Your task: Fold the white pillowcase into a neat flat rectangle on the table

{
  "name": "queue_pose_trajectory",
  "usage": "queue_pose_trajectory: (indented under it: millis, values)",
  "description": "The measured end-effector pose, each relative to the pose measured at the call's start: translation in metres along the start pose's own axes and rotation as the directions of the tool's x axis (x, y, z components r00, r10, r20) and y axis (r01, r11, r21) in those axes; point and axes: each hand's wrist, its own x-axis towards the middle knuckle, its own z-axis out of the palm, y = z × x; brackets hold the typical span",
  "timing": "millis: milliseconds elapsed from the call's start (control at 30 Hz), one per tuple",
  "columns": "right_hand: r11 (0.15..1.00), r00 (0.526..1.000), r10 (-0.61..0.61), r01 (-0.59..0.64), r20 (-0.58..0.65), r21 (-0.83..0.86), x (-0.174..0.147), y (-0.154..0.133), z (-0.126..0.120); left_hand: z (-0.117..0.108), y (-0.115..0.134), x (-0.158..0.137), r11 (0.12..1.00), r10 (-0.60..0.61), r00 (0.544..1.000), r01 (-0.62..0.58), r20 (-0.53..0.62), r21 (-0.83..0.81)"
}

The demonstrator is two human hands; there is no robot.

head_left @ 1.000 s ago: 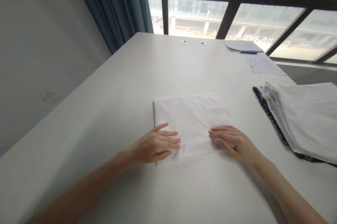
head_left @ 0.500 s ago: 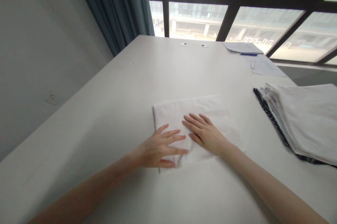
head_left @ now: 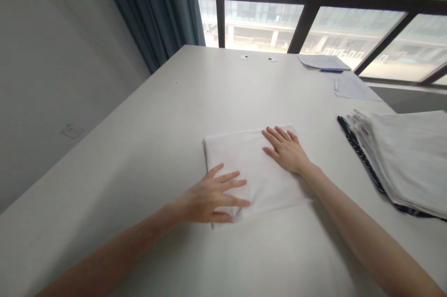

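A folded white cloth (head_left: 258,171) lies flat on the white table (head_left: 139,157) in front of me. My left hand (head_left: 216,196) rests on its lower left part with the fingers spread, and small creases show by the thumb. Palm down, my right hand (head_left: 284,149) lies on the upper right part of the cloth, fingers stretched out toward the far edge. Neither hand grips the fabric. The cloth's right edge is partly hidden by my right hand and forearm.
On the right sits a stack of white cloths (head_left: 415,157) over a dark patterned fabric (head_left: 361,157). Papers (head_left: 324,62) and a blue pen (head_left: 331,71) lie at the far right corner. Windows and a blue curtain (head_left: 157,8) stand behind; a wall is on the left.
My right hand has slid up and to the right across the cloth, from its middle toward the far right corner. My left hand has stayed in place.
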Motion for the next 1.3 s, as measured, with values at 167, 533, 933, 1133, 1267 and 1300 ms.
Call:
queue_pose_trajectory:
  millis: [167, 533, 933, 1133, 1267, 1300]
  values:
    - [1.0, 0.999, -0.015, 0.014, -0.039, -0.018, -0.002, -0.001, 0.003, 0.002, -0.005, 0.0, 0.993, -0.117, 0.99, 0.118, -0.082, 0.009]
    - [1.0, 0.997, -0.024, 0.023, -0.072, -0.018, -0.001, -0.001, 0.005, 0.002, -0.032, 0.057, 0.873, -0.36, 0.91, 0.406, -0.205, 0.268]
    - [0.998, 0.995, 0.064, -0.065, -0.074, -0.012, -0.004, 0.001, 0.006, 0.009, -0.049, 0.064, 0.842, -0.398, 0.888, 0.453, -0.228, 0.292]
    - [0.986, 0.985, 0.157, -0.154, -0.068, 0.059, -0.012, 0.016, 0.006, 0.006, -0.053, 0.055, 0.805, -0.439, 0.856, 0.51, -0.273, 0.303]
    - [0.969, 0.972, 0.226, -0.218, -0.065, 0.112, -0.019, 0.023, 0.009, 0.004, -0.062, 0.043, 0.775, -0.487, 0.821, 0.563, -0.298, 0.286]
    - [0.964, 0.967, 0.244, -0.235, -0.069, 0.126, -0.02, 0.024, 0.01, 0.005, -0.066, 0.039, 0.759, -0.51, 0.8, 0.591, -0.315, 0.274]
